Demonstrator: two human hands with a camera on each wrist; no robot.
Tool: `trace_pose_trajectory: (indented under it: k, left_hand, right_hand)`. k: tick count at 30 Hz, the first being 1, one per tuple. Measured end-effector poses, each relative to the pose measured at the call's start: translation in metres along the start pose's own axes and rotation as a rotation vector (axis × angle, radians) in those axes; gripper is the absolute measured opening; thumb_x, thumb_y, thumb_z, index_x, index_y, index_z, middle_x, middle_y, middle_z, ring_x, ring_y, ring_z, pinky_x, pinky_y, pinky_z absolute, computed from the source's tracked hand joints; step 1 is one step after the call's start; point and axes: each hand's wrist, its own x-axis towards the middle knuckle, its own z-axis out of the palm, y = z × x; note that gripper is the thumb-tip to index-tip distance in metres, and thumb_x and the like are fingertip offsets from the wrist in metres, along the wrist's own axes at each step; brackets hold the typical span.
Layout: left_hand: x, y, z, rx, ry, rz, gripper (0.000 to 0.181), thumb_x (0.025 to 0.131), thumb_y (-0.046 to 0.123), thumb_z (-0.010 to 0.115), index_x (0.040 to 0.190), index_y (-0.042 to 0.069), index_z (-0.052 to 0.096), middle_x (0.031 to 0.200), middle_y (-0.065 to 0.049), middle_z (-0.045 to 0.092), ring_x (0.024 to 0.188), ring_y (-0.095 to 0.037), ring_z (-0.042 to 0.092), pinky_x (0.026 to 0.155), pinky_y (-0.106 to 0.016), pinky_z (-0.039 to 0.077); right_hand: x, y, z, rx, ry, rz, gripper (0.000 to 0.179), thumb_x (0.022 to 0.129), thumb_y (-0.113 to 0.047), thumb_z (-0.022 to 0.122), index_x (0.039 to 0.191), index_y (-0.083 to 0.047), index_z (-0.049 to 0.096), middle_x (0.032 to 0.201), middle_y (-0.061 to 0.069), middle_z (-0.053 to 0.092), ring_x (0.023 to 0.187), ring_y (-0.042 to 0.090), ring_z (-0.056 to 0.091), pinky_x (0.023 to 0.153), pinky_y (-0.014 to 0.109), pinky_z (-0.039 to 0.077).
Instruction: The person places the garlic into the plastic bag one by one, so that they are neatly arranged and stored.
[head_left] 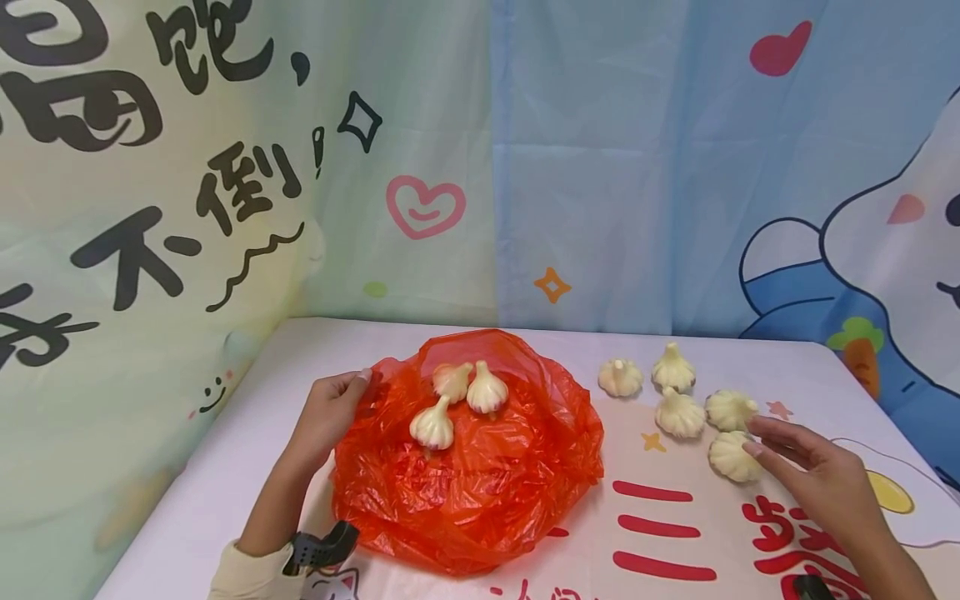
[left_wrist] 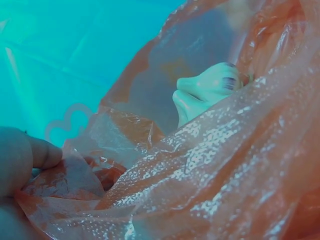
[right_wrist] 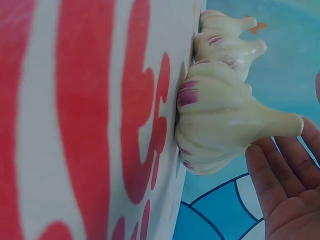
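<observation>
A crumpled red plastic bag (head_left: 465, 492) lies on the table, its mouth spread toward the back. My left hand (head_left: 333, 412) pinches the bag's left rim between thumb and fingers; the left wrist view shows the thin plastic (left_wrist: 70, 175) in that grip. Three garlic bulbs, one of them the front bulb (head_left: 432, 425), are in the bag's mouth. At right, my right hand (head_left: 825, 467) reaches over the nearest loose garlic bulb (head_left: 733, 457). Its fingers are extended and spread, fingertips right at the bulb's stem (right_wrist: 282, 123) in the right wrist view.
Several loose garlic bulbs sit grouped right of the bag, including a back bulb (head_left: 673, 368) and a left one (head_left: 620, 377). The printed tablecloth (head_left: 660, 521) runs back to a patterned curtain (head_left: 585, 167). Another curtain (head_left: 150, 375) hangs at the left.
</observation>
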Motion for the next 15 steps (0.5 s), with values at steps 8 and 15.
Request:
trace_pose_trajectory:
  k: [8, 15]
  left_hand:
    - [-0.0009, 0.0004, 0.0012, 0.001, -0.005, -0.02, 0.048, 0.103, 0.041, 0.044, 0.099, -0.001, 0.068, 0.095, -0.017, 0.068, 0.084, -0.03, 0.065, 0.076, -0.035, 0.057]
    - [-0.0019, 0.0012, 0.0019, 0.012, -0.005, -0.022, 0.048, 0.103, 0.041, 0.044, 0.103, 0.0, 0.068, 0.097, -0.017, 0.069, 0.088, -0.03, 0.067, 0.078, -0.037, 0.057]
  right_hand:
    - [0.0008, 0.0046, -0.0006, 0.004, -0.087, 0.038, 0.061, 0.094, -0.041, 0.063, 0.135, 0.003, 0.052, 0.13, 0.031, 0.053, 0.114, 0.054, 0.049, 0.061, 0.024, 0.056]
    - [0.0019, 0.0084, 0.0001, -0.033, -0.087, -0.003, 0.058, 0.092, -0.041, 0.067, 0.131, 0.001, 0.057, 0.129, 0.033, 0.052, 0.113, 0.055, 0.049, 0.061, 0.032, 0.058]
